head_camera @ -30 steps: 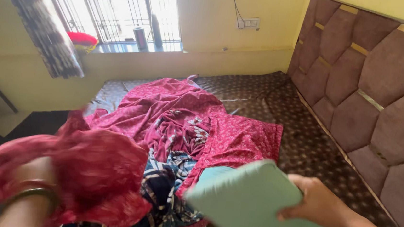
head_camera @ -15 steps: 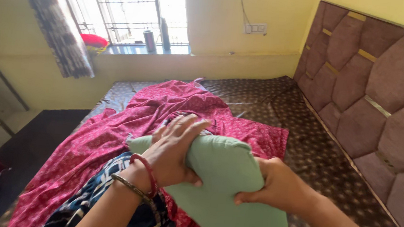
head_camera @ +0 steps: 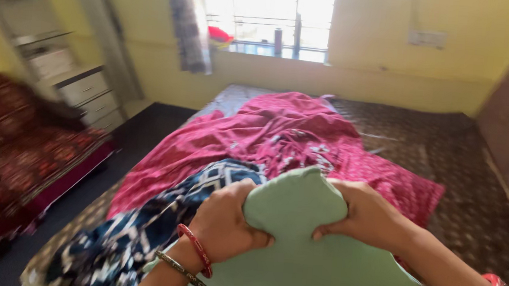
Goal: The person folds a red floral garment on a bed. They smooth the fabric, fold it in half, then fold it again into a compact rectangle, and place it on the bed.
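Far to the left of the fingers, a dark red patterned couch [head_camera: 18, 148] runs along the room's edge, blurred, with a pale set of drawers [head_camera: 86, 90] behind it against the yellow wall. A strip of dark floor [head_camera: 81, 190] lies between the couch and the bed.

Just left of and under the left hand, a navy and white patterned cloth [head_camera: 138, 237] lies crumpled on the bed, reaching down past the wrist. The left hand [head_camera: 227, 222], with a red bangle and a thin metal one at the wrist, grips the left edge of a soft mint-green pillow [head_camera: 312, 256]. Its fingers [head_camera: 250, 236] are curled tight and pressed together into the fabric, so the edge bunches under them.

The pillow sits between the two hands, held just above the bed near the bottom of the view, its upper corner rising to a rounded peak between the knuckles.

The right hand [head_camera: 370, 215] clamps the pillow's upper right side. Its fingers [head_camera: 335, 228] are closed together and dig into the top edge, thumb side toward the pillow's face. A red bangle shows further down that forearm.

Beyond the fingertips of both hands, a large magenta printed sheet [head_camera: 279, 133] spreads rumpled across the brown patterned mattress [head_camera: 469, 178], which shows bare to the right of the right hand. Well past the sheet, a barred window [head_camera: 277, 11] glows bright, with a dark curtain [head_camera: 188, 23] hanging at its left.
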